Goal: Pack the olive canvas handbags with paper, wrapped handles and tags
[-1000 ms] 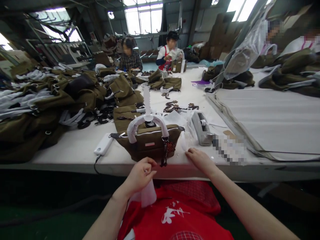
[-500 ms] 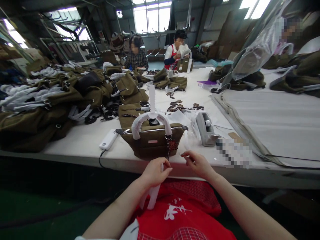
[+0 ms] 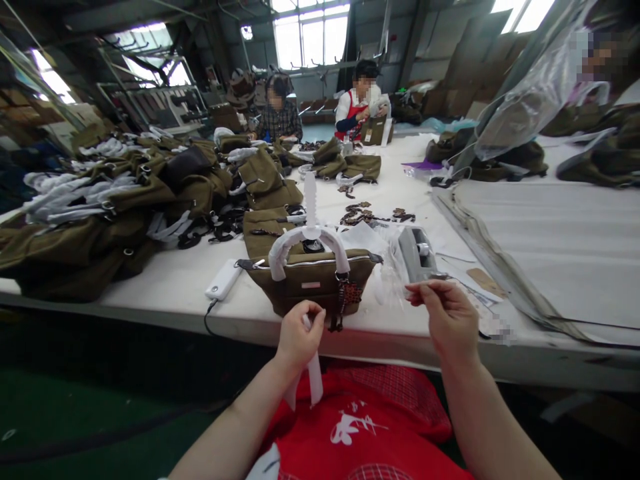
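An olive handbag (image 3: pixel 295 293) with a silver zip stands upright at the table's front edge, its arched handle (image 3: pixel 277 257) wrapped in white. A leopard-patterned charm (image 3: pixel 353 292) hangs on its right side. Just in front of the bag, my left hand (image 3: pixel 301 337) is closed in a pinch on a white strip (image 3: pixel 315 381), whose ends dangle over my red apron. My right hand (image 3: pixel 453 320) is raised close to the grey tape dispenser (image 3: pixel 415 250), thumb and forefinger pinched together. Whatever those fingertips hold, if anything, is too small to make out.
Olive bags (image 3: pixel 155 200) are heaped along the left of the table. A white power bank (image 3: pixel 223 280) with a black cable lies left of the handbag. Loose charms (image 3: pixel 363 213) lie behind it. Two people sit across the table, and a plastic bag (image 3: pixel 517 120) hangs at right.
My right hand has moved right, away from the handbag to beside the tape dispenser, and its fingers have closed into a pinch. My left hand still pinches the white strip, slightly further left.
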### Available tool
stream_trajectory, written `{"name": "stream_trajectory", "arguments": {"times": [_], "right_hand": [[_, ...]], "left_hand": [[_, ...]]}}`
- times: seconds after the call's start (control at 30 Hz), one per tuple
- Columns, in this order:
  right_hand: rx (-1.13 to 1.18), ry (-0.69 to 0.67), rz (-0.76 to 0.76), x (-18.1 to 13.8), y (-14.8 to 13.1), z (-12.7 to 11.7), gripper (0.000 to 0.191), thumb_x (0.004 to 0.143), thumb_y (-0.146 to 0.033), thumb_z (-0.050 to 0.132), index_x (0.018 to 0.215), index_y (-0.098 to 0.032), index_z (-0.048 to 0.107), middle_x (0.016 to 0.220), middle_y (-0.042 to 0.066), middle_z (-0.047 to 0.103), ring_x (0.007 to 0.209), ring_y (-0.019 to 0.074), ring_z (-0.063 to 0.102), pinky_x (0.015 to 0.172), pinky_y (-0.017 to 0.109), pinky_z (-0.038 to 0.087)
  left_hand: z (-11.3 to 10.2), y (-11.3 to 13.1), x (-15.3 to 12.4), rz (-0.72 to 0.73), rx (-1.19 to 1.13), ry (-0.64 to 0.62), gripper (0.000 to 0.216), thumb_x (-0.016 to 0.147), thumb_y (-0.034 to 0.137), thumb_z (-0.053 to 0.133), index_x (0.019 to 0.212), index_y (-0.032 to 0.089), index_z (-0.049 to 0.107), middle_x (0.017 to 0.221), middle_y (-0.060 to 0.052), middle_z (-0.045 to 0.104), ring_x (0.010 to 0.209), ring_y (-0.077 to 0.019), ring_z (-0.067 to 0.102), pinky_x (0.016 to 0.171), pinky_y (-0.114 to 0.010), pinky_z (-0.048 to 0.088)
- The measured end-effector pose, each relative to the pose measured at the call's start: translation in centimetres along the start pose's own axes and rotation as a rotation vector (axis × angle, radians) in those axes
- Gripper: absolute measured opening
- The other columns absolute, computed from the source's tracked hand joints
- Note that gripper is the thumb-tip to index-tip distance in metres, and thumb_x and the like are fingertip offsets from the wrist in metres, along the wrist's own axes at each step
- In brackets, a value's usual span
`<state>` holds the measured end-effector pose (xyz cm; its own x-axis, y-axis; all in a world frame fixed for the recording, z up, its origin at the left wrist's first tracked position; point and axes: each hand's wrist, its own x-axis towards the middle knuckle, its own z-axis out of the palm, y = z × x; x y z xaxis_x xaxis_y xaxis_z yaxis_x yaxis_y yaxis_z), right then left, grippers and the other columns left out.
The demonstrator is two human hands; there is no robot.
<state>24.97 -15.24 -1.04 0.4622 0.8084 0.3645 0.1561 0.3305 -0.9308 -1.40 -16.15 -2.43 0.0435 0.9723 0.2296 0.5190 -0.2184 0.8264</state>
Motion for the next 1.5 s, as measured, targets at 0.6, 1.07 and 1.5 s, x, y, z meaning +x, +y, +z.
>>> {"name": "stream_trajectory", "arguments": {"times": [0.6,1.07,1.5], "right_hand": [[-0.170,-0.515,0.221,-2.2,3.2,5.4,0.033,0.082,-0.051,0.064,0.082,-0.019,0.067,0.072,0.004,0.067,0.058,0.0153,0.057,0.055,0.028,0.048],[-0.171,-0.613,0.096,-3.7,1.5,5.6,0.023,0.090,-0.040,0.057,0.084,-0.020,0.066,0.086,0.005,0.070,0.069,0.0162,0.060,0.061,0.028,0.048],[-0.562,-0.618,-0.241,-0.6,0.5,5.1,0.025,0.097,-0.036,0.048,0.090,-0.022,0.068,0.088,0.006,0.069,0.078,0.0216,0.064,0.071,0.033,0.047]], "left_hand": [[2.0,2.4,3.5,0.013,-0.026,-0.010,0.018,0.084,0.018,0.058,0.101,0.020,0.066,0.096,-0.005,0.073,0.090,-0.0186,0.068,0.089,-0.033,0.051],[2.6,1.6,5.3,-0.115,-0.118,-0.115,0.018,0.076,0.024,0.069,0.093,0.016,0.070,0.089,-0.007,0.076,0.081,-0.0203,0.070,0.077,-0.031,0.055],[2.1,0.4,5.5,-0.122,-0.221,-0.236,0.020,0.081,0.028,0.063,0.094,0.016,0.073,0.083,-0.006,0.076,0.074,-0.0187,0.069,0.068,-0.028,0.055]]}}
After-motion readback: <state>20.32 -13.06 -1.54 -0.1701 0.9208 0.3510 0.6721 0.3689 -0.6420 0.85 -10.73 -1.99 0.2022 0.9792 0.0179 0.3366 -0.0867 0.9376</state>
